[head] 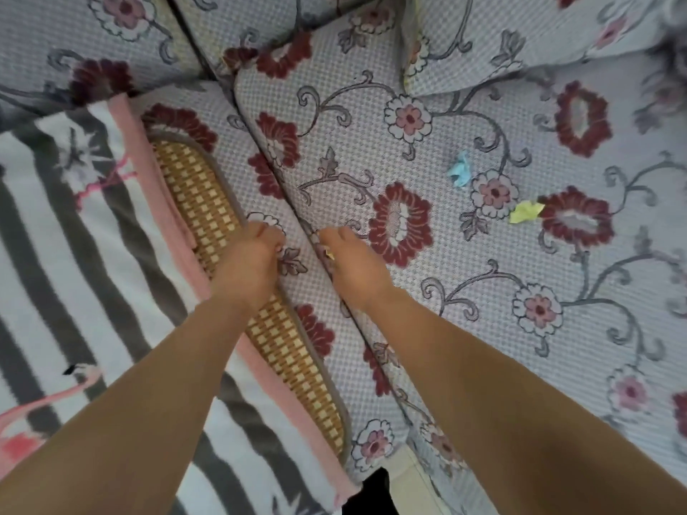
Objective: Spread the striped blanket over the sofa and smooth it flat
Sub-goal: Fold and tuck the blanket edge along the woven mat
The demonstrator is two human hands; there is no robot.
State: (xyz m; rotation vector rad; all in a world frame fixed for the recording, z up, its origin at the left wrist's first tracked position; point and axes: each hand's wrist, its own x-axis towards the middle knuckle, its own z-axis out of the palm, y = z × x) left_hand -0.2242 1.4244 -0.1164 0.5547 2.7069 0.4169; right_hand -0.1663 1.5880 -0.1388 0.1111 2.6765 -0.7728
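The striped blanket (85, 262), grey and white with a pink border and flamingo prints, lies over the left seat. Neither hand touches it. A woven bamboo mat (200, 202) sticks out from under its right edge. My left hand (256, 254) is just right of the mat, fingers curled into the floral sofa cover (464, 291). My right hand (353, 262) is at the seam between two seat cushions, its curled fingers pinching a small yellow scrap (329, 253).
A blue paper scrap (460, 174) and a yellow-green paper scrap (526, 211) lie on the right seat cushion. Floral back cushions (520, 35) run along the top. A dark gap (368, 492) shows at the sofa's front edge.
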